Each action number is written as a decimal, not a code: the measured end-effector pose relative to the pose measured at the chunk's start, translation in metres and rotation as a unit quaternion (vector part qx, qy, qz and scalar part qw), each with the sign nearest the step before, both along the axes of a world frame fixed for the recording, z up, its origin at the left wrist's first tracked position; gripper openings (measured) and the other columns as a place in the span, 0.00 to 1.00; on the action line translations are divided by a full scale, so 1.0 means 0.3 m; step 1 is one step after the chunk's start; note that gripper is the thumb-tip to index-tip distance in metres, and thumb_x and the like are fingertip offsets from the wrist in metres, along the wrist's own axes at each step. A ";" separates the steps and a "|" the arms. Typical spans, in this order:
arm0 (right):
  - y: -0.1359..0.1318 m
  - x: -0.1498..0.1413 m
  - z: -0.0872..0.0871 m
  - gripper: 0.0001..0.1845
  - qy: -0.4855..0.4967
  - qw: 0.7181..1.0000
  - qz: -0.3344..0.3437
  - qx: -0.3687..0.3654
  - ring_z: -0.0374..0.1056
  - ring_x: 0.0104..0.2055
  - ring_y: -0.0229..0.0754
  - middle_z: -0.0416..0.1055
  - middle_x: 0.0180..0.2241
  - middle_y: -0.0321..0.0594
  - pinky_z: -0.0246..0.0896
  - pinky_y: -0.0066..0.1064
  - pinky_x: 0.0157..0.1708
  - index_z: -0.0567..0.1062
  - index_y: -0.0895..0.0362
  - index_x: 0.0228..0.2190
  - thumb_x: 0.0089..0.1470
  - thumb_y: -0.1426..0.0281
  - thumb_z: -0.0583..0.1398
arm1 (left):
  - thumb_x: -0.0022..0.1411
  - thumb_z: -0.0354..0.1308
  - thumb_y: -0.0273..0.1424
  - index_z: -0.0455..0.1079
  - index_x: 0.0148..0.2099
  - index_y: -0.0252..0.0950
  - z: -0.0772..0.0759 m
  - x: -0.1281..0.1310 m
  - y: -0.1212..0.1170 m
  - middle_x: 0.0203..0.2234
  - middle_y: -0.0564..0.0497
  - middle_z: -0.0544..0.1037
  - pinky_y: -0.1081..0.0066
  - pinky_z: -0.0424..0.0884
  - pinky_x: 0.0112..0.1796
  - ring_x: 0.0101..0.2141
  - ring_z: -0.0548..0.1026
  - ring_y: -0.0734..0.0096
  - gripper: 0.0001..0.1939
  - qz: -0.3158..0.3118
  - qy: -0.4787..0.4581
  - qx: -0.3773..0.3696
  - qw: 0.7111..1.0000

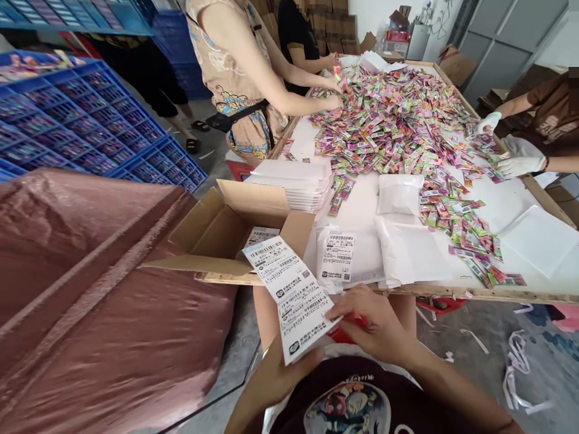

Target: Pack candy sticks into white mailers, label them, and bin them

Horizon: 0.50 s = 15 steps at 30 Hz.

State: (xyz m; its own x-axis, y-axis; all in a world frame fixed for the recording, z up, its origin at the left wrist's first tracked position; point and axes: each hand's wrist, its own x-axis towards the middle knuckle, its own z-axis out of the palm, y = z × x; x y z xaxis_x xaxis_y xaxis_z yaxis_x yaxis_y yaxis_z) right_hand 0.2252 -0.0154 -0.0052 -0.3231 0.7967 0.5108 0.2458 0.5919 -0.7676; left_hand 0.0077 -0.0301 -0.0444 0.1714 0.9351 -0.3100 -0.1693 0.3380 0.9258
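Right hand (375, 319) pinching the label strip (294, 286) | left hand (292, 371) gripping its lower end | careful: unsupported far end could crease against the open carton (256, 202)!

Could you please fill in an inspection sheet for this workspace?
Surface: white table with wooden edging.
Job's things: printed label strip in hand; open cardboard box at the table's near left corner; labelled white parcel to its right.
Clutter: colourful sachets heaped loosely on the table; curled white strips on the floor at right.
Hands: right hand pinches the label strip's edge; left hand is at its lower end, grip partly hidden.
Cables: apparently thin cords by the far wall.
Surroundings: blue crates at left; co-worker's gloved hands at the table's right.
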 end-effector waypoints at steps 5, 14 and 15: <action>-0.003 -0.034 -0.033 0.15 -0.025 0.994 -0.025 0.104 0.72 0.33 0.37 0.78 0.32 0.36 0.62 0.34 0.39 0.75 0.51 0.45 0.62 0.78 0.54 | 0.53 0.64 0.49 0.80 0.47 0.35 0.084 0.084 0.029 0.49 0.39 0.81 0.47 0.62 0.59 0.60 0.67 0.39 0.27 0.052 -0.196 -0.094 0.975; -0.016 0.116 0.078 0.06 0.113 0.990 -0.074 0.030 0.67 0.36 0.40 0.70 0.31 0.38 0.63 0.33 0.36 0.74 0.53 0.33 0.63 0.69 0.57 | 0.61 0.59 0.37 0.75 0.52 0.29 0.060 0.152 0.100 0.42 0.40 0.84 0.56 0.73 0.52 0.50 0.78 0.49 0.21 0.265 -0.141 -0.084 0.950; 0.001 0.182 0.106 0.06 0.184 0.976 -0.111 0.033 0.67 0.34 0.39 0.69 0.29 0.37 0.63 0.32 0.35 0.73 0.53 0.33 0.63 0.67 0.57 | 0.63 0.57 0.37 0.74 0.53 0.30 0.052 0.143 0.110 0.41 0.41 0.84 0.57 0.73 0.52 0.50 0.78 0.51 0.21 0.296 -0.128 -0.072 0.944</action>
